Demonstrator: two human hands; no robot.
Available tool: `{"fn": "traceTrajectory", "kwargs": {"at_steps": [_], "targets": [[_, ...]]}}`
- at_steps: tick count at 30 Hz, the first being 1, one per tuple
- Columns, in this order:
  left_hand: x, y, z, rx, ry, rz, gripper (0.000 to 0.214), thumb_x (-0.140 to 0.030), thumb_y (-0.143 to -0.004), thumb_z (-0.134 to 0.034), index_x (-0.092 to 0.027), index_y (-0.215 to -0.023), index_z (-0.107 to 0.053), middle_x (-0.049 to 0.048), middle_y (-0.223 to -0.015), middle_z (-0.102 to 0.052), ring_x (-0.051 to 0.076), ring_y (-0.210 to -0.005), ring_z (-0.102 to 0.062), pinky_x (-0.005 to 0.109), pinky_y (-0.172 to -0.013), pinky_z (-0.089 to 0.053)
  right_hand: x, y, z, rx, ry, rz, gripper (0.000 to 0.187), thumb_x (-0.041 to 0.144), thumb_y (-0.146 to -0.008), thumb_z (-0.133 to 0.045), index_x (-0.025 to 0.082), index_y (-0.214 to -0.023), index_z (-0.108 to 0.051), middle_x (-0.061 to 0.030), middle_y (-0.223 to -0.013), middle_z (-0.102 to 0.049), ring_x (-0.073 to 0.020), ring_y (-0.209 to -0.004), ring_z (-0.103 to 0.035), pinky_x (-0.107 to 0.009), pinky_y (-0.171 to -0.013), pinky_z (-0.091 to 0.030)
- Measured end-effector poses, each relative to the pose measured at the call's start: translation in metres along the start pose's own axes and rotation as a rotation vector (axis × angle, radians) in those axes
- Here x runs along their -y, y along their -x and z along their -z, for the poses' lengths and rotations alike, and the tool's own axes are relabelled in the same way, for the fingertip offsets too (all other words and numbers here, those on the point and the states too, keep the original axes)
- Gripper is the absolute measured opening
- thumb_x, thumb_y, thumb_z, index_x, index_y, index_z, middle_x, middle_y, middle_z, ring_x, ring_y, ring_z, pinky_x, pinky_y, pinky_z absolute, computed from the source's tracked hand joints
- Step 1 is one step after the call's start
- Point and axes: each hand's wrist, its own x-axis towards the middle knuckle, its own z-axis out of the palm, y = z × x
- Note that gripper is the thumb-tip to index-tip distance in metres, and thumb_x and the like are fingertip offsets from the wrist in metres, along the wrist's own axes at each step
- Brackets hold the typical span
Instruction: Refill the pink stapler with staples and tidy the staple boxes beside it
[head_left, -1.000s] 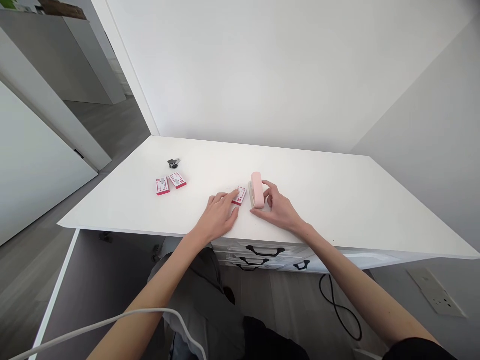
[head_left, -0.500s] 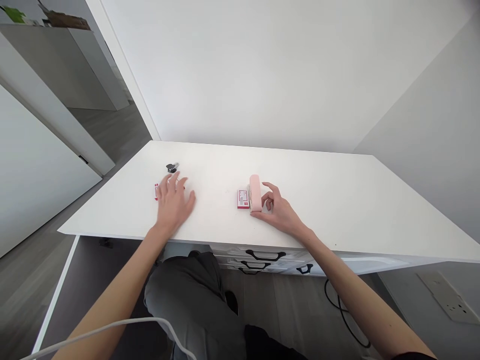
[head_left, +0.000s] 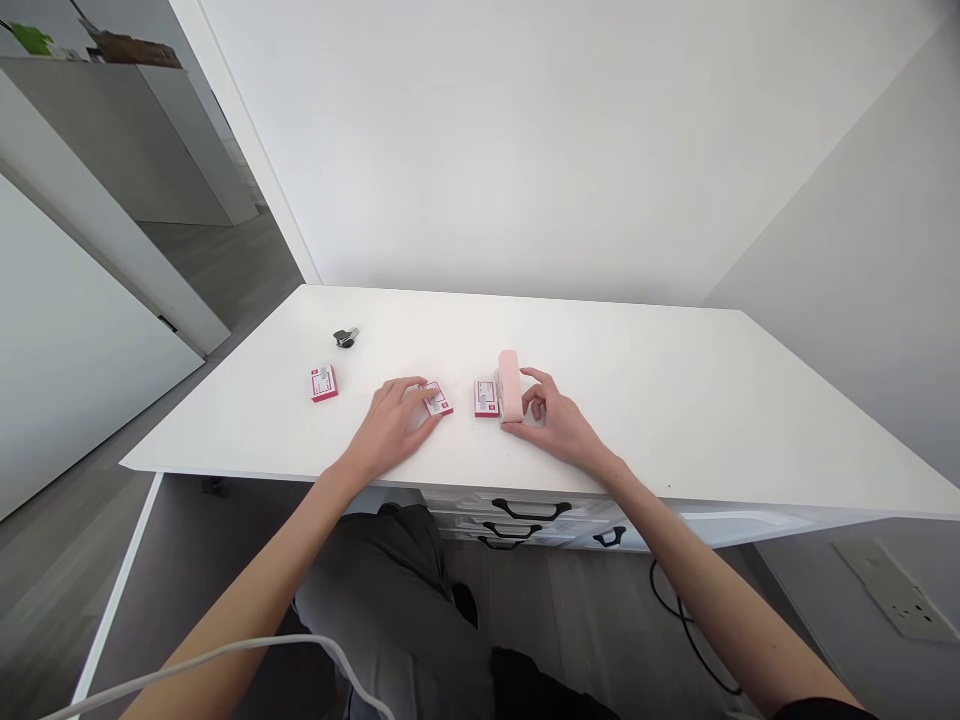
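Observation:
On the white tabletop, my left hand (head_left: 388, 428) has its fingers and thumb around a small red-and-white box (head_left: 439, 401), which sits slightly turned. My right hand (head_left: 559, 425) grips a pink stapler (head_left: 510, 385) from its right side, thumb at the near end and index finger toward the far end. A second red-and-white box (head_left: 485, 399) lies right against the stapler's left side. Farther left is a third such box (head_left: 324, 383), apart from both hands. Behind it lies a small black and silver item (head_left: 346, 338), too small to name surely.
The white tabletop (head_left: 675, 400) meets a white wall (head_left: 487, 150) at the back. Drawers with black handles (head_left: 531, 511) sit below its front edge. A white cable (head_left: 225, 650) crosses over my left forearm. A wall socket (head_left: 896, 590) is at lower right.
My left hand has moved right from the left side of the table, bringing one red-and-white box toward the stapler. The box at far left is now uncovered. My right hand stays on the stapler.

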Motion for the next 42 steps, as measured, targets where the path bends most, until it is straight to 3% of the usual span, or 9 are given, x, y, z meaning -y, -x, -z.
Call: {"fn": "traceTrajectory", "kwargs": {"at_steps": [6, 18, 26, 42], "targets": [[-0.012, -0.012, -0.007, 0.071, 0.233, 0.06, 0.045, -0.049, -0.1, -0.063, -0.026, -0.139, -0.059, 0.0087, -0.146, -0.063, 0.028, -0.137, -0.059, 0.05, -0.118, -0.048, 0.002, 0.0, 0.001, -0.007, 0.001, 0.016, 0.083, 0.053, -0.088, -0.076, 0.029, -0.156, -0.035, -0.0021, -0.104, -0.072, -0.0238, -0.087, -0.062, -0.04, -0.083, -0.053], [-0.022, -0.022, -0.007, -0.003, 0.561, 0.292, 0.068, -0.049, -0.09, -0.077, -0.026, -0.149, -0.052, 0.0106, -0.149, -0.064, 0.027, -0.14, -0.06, 0.049, -0.123, -0.046, 0.004, 0.001, 0.001, -0.009, 0.002, 0.005, 0.08, 0.05, -0.088, -0.077, 0.029, -0.155, -0.038, -0.0022, -0.103, -0.071, -0.0233, -0.086, -0.062, -0.04, -0.082, -0.052], [-0.032, -0.036, -0.023, 0.049, 0.765, 0.217, 0.079, -0.041, -0.088, -0.08, -0.029, -0.157, -0.043, 0.0101, -0.153, -0.062, 0.026, -0.148, -0.055, 0.049, -0.127, -0.042, 0.003, 0.0, 0.001, -0.011, -0.002, 0.012, 0.079, 0.051, -0.088, -0.077, 0.029, -0.155, -0.039, -0.0024, -0.104, -0.071, -0.0235, -0.087, -0.063, -0.04, -0.083, -0.053], [-0.037, -0.042, -0.031, 0.121, 0.662, 0.138, 0.089, -0.043, -0.09, -0.079, -0.031, -0.166, -0.033, 0.0118, -0.166, -0.05, 0.03, -0.153, -0.049, 0.053, -0.128, -0.041, 0.002, 0.0, 0.003, -0.009, 0.021, 0.013, 0.075, 0.052, -0.089, -0.075, 0.03, -0.153, -0.042, -0.0025, -0.105, -0.073, -0.0238, -0.087, -0.064, -0.04, -0.082, -0.054]]}}
